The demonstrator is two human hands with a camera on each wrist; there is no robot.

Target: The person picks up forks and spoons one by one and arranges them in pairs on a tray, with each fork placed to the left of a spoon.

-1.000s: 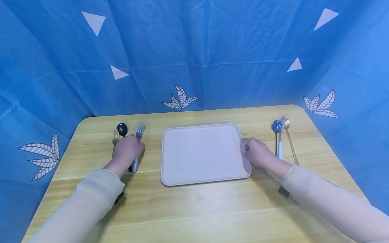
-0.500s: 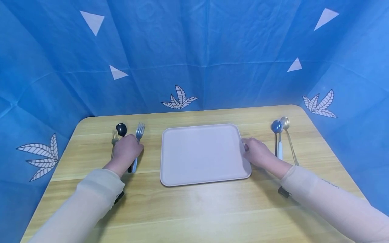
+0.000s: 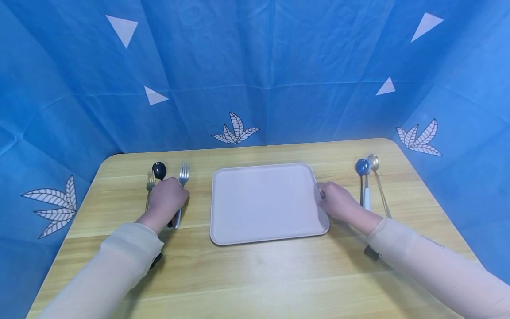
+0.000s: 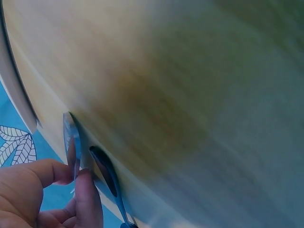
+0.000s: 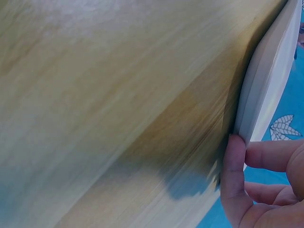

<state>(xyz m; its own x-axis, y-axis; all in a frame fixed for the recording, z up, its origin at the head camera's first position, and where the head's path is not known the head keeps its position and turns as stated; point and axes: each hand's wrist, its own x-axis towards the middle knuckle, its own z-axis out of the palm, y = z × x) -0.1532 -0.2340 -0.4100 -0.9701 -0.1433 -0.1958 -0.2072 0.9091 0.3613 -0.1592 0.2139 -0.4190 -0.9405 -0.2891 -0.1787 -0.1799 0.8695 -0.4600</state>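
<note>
My left hand [image 3: 167, 197] pinches a silver fork [image 3: 183, 173] between thumb and fingers, its tines toward the far edge. The shiny end of the handle stands out past the fingertips in the left wrist view. Beside it lie a black spoon [image 3: 159, 170], partly hidden under the hand, and a gold-toned fork [image 3: 150, 180]. My right hand [image 3: 336, 199] grips the right rim of a pale rectangular tray [image 3: 263, 206]. Thumb and finger [image 5: 233, 161] close on that rim in the right wrist view. The tray lies on the wooden table [image 3: 247, 274].
Right of the right hand lie a dark-blue-looking spoon [image 3: 362, 167], a gold-toned spoon [image 3: 373, 161] and a white handle [image 3: 367, 198]. The right forearm passes in front of their lower ends. A blue cloth [image 3: 255, 66] rises behind the table's far edge.
The fork in the left hand has turned slightly, its handle now looking silver rather than bluish. Both hands and the tray stay almost where they were.
</note>
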